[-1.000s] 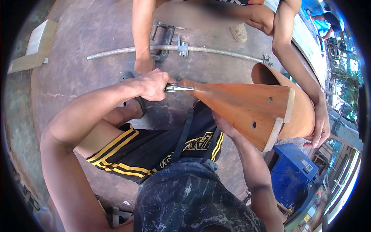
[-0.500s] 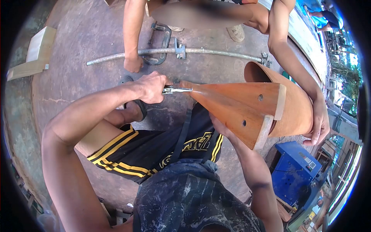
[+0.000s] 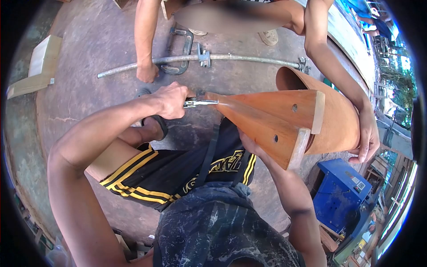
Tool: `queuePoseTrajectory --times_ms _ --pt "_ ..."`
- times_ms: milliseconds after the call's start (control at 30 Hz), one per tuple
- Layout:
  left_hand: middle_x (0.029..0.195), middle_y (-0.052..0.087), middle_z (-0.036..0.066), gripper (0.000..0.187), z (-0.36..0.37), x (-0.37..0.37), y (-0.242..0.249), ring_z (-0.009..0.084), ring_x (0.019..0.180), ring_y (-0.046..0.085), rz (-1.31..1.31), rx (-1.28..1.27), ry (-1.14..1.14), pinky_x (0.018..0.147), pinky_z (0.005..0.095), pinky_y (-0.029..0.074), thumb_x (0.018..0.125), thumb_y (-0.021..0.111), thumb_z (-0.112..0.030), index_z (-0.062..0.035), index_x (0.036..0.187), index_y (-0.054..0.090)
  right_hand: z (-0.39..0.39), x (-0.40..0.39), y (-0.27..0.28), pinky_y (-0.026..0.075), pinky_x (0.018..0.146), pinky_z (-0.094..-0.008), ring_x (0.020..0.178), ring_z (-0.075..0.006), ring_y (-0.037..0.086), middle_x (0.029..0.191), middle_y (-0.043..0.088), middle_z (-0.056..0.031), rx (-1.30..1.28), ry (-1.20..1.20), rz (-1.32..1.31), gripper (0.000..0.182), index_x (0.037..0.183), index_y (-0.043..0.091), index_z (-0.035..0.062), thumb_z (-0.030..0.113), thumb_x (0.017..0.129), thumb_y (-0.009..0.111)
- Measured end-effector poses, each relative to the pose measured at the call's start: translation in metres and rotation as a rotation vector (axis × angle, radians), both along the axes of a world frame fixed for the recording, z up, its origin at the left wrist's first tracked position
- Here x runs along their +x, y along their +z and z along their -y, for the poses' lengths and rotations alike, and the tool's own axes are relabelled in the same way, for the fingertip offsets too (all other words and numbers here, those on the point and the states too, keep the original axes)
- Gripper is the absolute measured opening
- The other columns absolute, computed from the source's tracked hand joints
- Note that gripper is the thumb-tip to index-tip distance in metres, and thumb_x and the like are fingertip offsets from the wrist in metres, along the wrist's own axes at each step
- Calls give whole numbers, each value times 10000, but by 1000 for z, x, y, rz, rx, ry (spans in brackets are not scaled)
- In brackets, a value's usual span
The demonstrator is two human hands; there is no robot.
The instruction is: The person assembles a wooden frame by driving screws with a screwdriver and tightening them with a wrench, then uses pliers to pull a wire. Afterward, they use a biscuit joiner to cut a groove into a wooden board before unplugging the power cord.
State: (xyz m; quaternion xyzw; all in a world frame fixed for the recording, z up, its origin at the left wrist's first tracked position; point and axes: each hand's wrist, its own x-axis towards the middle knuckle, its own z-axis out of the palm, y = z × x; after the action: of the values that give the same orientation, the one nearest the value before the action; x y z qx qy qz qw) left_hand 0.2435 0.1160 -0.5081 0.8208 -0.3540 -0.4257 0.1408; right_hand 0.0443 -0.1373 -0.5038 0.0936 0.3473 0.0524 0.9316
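Note:
My left hand [image 3: 171, 101] is closed around a silver metal hand tool [image 3: 200, 103] that looks like pliers. Its tip touches the narrow end of an orange-brown tapered wooden piece [image 3: 262, 111]. This piece fans out to the right into two flat arms, each with a round hole and a pale end block. Beneath it, my right hand [image 3: 250, 143] grips the lower edge, fingers mostly hidden. Behind lies a rolled, tube-like brown sheet [image 3: 338, 120]; a co-worker's hand [image 3: 368, 144] rests on its right end.
A co-worker sits opposite, their other hand [image 3: 147, 72] in a fist near a C-clamp [image 3: 189, 49] and a long bar clamp [image 3: 249, 58] on the concrete floor. A blue machine [image 3: 340, 191] stands at right. At left lies a cardboard piece [image 3: 44, 58].
The wooden piece and the rolled sheet have shifted slightly left and up. My left hand and its tool moved slightly left with them. Both holds look the same.

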Motion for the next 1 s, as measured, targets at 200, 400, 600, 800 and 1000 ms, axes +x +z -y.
queuePoseTrajectory --times_ms 200,400,600,800,1000 --pt "958 713 226 407 2 0 -1 411 966 679 -8 6 -11 842 481 547 747 564 -10 -83 1123 704 0 -3 -4 501 959 -363 1121 -221 595 1160 613 -84 246 -141 -113 311 1228 577 115 315 1038 433" --pt "953 714 228 407 2 -1 -1 406 969 680 -5 -1 2 836 478 545 752 563 -9 -81 1127 701 0 -4 -7 502 1011 -366 1193 -232 595 1231 615 -97 251 -147 -130 355 1281 573 119 328 1043 412" --pt "956 714 230 399 3 2 4 405 971 681 -49 17 4 834 478 544 753 562 -4 -65 1123 697 -7 -5 7 496 1056 -386 1257 -240 579 1292 609 -105 476 -201 -213 384 1329 557 115 316 1043 398" --pt "941 711 238 410 3 0 3 410 973 681 -46 19 7 839 482 545 743 556 -8 -59 1126 693 0 -26 -42 408 1128 -438 1273 -244 547 1304 594 -82 2519 -1053 -450 353 1310 554 135 276 1009 434" --pt "1003 695 288 581 0 3 -4 431 1027 669 -3 -37 -22 912 476 536 707 548 -6 -69 1275 655 -10 -15 10 357 1150 -493 1357 -312 472 1418 529 -152 3248 -1656 -592 508 1420 481 113 326 965 559"
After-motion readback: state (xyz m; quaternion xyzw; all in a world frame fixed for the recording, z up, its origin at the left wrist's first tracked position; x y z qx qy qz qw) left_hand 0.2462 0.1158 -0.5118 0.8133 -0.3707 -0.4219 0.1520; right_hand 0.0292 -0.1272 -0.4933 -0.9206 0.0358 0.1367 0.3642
